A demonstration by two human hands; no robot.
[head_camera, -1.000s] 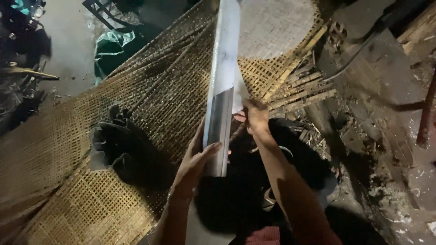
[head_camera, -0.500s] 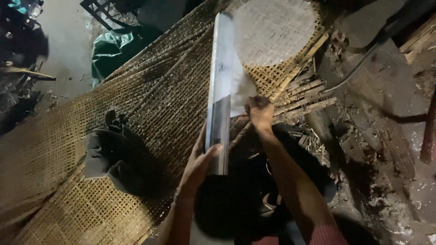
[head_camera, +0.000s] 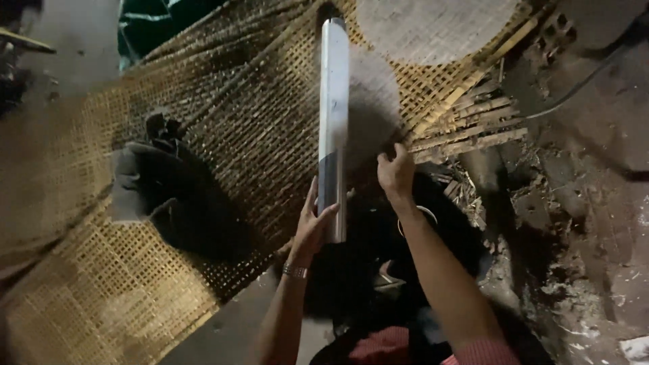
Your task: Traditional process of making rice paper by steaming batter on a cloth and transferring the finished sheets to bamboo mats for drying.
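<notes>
Left hand, bracelet at the wrist, reaches upward with fingers curled in a grip. Right hand is raised higher, fingers pinched closed. Both bare forearms extend up from the lower frame.

A dim, patchily lit work area. Dark, littered earth floor lies right of the big woven bamboo mat; a green tarp sits above the mat's top edge.

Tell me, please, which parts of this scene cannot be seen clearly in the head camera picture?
- Thin sheet beside the metal tube: motion blur hides its edges.
- Right hand: fingertips blurred against the sheet.
- Dark object on the woven mat: too shadowed to identify.
- Area under the forearms: black shadow.
</notes>
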